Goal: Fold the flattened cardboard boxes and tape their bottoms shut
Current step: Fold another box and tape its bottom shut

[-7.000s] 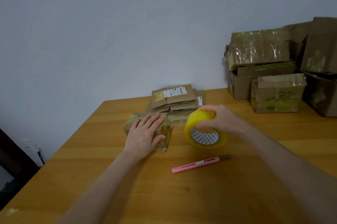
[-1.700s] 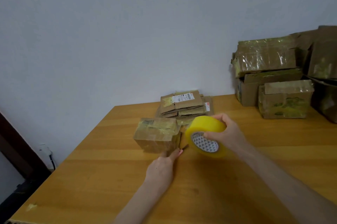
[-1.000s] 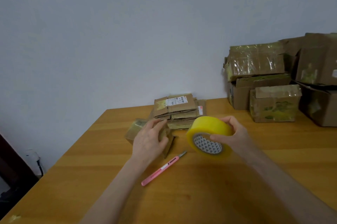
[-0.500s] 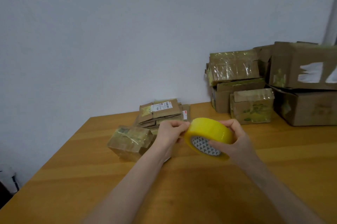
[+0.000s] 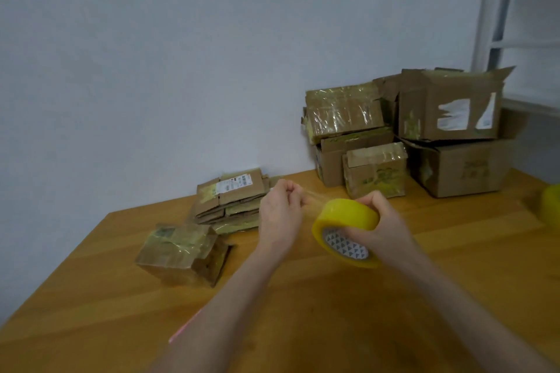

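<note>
Fingers [image 5: 287, 191] of left hand [image 5: 280, 216] curled, pinching the free end of a clear tape strip [image 5: 312, 198] that runs straight to the yellow tape roll [image 5: 348, 216]. Right hand [image 5: 383, 225] grips the roll, fingers wrapped over its top edge, roll tilted, patterned core facing the camera. Folded box [image 5: 181, 251], glossy with tape, sits on the table [image 5: 303, 327] at 9 o'clock from the roll, neither hand touching it. Flattened boxes [image 5: 233, 198] stacked at 10 o'clock, against the wall. Pile of taped boxes [image 5: 394, 136] at 1 o'clock. Second yellow roll [image 5: 551, 206] at 3 o'clock, cut off by frame edge, blurred.
</note>
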